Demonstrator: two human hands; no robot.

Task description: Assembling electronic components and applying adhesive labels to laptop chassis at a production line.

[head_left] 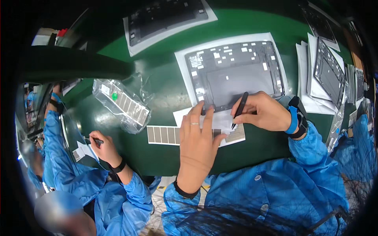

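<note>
My right hand (271, 112) grips slim black tweezers (241, 104), their tips pointing down at a small white paper (224, 118). My left hand (197, 143) lies with its fingers spread over that paper and over a strip sheet of grey rectangular stickers (163, 135), hiding part of both. Its fingertips reach the near edge of a dark grey tablet-like panel (244, 78), which carries many small white patches. Beneath the panel is a white sheet (186, 74). Whether a sticker sits between the tweezer tips is too small to tell.
On the green table (161, 92), a clear plastic bag (126, 106) of sticker strips lies to the left. Another dark panel (169, 19) rests at the far side. Papers and panels (330, 74) are piled at right. A co-worker's hand (105, 147) holds a dark tool at left.
</note>
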